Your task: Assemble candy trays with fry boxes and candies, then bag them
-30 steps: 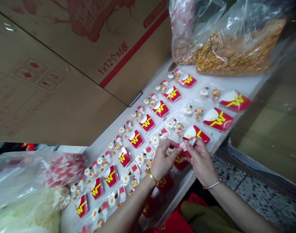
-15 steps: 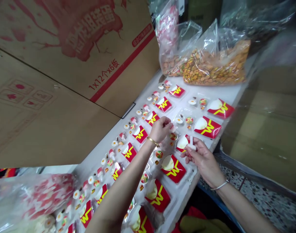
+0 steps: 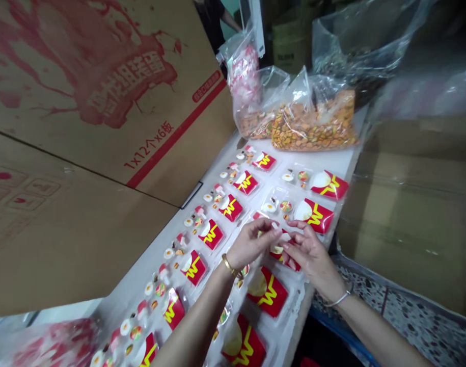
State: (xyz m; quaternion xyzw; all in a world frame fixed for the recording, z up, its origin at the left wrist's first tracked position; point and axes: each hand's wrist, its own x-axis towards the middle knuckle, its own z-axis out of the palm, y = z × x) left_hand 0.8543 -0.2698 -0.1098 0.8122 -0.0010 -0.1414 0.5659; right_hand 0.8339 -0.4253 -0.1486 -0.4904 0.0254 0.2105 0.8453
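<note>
My left hand [image 3: 255,242], with a gold bracelet at the wrist, is pinched closed at a small white plastic piece [image 3: 285,236]. My right hand [image 3: 311,257], wearing a silver bangle, meets it from the right, its thumb and fingers closed on the same piece. Below both hands are clear blister trays, each with a red fries pouch [image 3: 320,214] bearing a yellow zigzag. Beside the pouches lie toy fried eggs [image 3: 270,207], round pizza-like discs [image 3: 285,206] and tiny burgers. My fingers partly cover one tray and its red pouch.
Large cardboard cartons [image 3: 103,168] line the left side of the white table [image 3: 290,321]. At its far end stand clear bags of orange pieces [image 3: 312,127] and of red-and-white pieces [image 3: 245,76]. Another bag [image 3: 60,344] lies at near left. Part of a person [image 3: 212,23] shows behind.
My left hand has come away from the trays toward my right hand, and the two now meet at the white piece that my right hand held. The view has shifted.
</note>
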